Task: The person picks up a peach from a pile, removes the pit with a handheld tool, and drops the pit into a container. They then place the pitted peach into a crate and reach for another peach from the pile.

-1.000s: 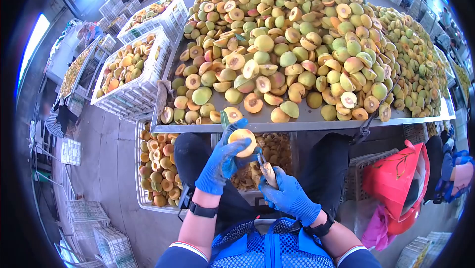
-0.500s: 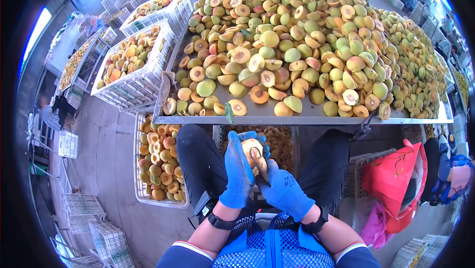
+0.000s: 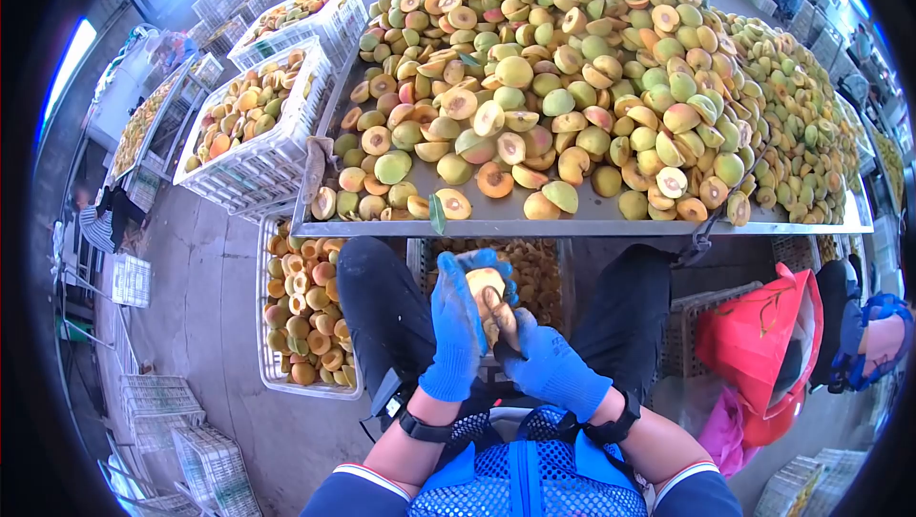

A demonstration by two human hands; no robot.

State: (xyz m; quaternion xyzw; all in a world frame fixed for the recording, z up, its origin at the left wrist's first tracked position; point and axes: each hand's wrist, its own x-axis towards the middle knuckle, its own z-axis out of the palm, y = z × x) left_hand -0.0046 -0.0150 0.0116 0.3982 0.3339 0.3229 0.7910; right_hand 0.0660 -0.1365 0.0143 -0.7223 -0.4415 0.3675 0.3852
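Over my lap, my left hand [image 3: 455,326], in a blue knit glove, is closed around a pale-fleshed peach half [image 3: 485,281] with its cut side facing up. My right hand [image 3: 551,364], gloved the same way, is pinched up against the fruit's near side. Its fingertips look brown and dirty, and whatever they grip is too small and blurred to name. In front of both hands a big heap of halved peaches [image 3: 534,78] covers much of a metal table [image 3: 572,228], many with the pit still showing.
White crates of peach halves [image 3: 250,150] stand left of the table. A lower crate [image 3: 358,385] of halves sits by my left knee, and another crate [image 3: 417,259] lies between my legs. On the right is a red bag [image 3: 754,336]. A green leaf [image 3: 437,215] hangs over the table edge.
Both hands stay together at the peach half. My right fingers have shifted slightly over its cut face, covering more of the brown centre. The view has moved a little.
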